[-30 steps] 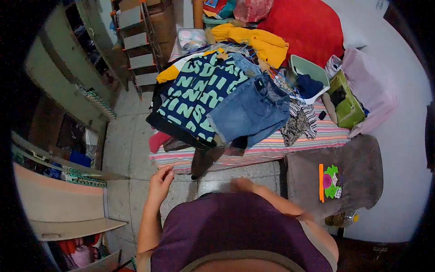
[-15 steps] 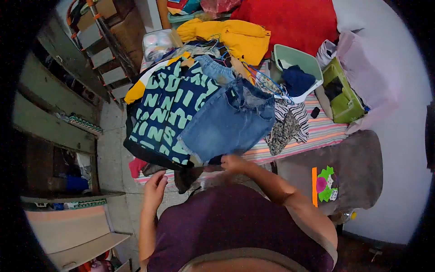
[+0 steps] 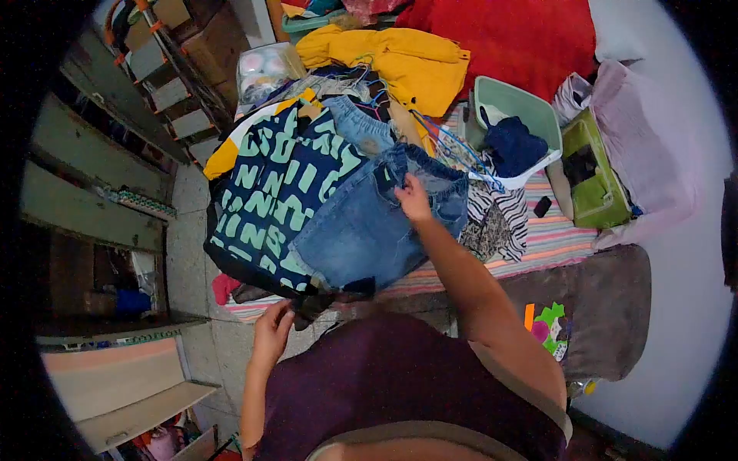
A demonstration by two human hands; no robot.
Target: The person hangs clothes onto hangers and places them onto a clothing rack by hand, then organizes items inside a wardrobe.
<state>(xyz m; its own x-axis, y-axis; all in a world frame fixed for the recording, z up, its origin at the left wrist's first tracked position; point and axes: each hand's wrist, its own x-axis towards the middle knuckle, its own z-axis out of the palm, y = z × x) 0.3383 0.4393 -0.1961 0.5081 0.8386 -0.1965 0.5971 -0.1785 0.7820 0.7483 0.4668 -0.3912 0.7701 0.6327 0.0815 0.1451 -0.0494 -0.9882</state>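
Blue denim shorts [image 3: 350,230] with a frayed hem lie spread over a heap of clothes. My right hand [image 3: 415,201] reaches over them, its fingers closed on the denim near the waistband. Left of the shorts is a navy garment with pale green letters [image 3: 265,203], partly covered by the denim. My left hand [image 3: 273,329] is low, just below the bed's near edge, with thumb and fingers pressed together beside a dark cloth [image 3: 311,306]. Whatever the left fingers hold is too small to make out. Light-blue jeans with an elastic waist [image 3: 357,123] lie behind the shorts.
A yellow garment [image 3: 384,60] and blue hangers [image 3: 453,146] lie farther back. A pale green bin [image 3: 519,100] and a green box [image 3: 603,184] hold clothes at right. A brown padded seat [image 3: 607,307] stands near right, a step ladder [image 3: 165,69] at far left.
My right hand has moved up from the near hem to the shorts' waistband. The shorts' near edge has shifted slightly toward me. My left hand has dropped a little and its fingers have come together.
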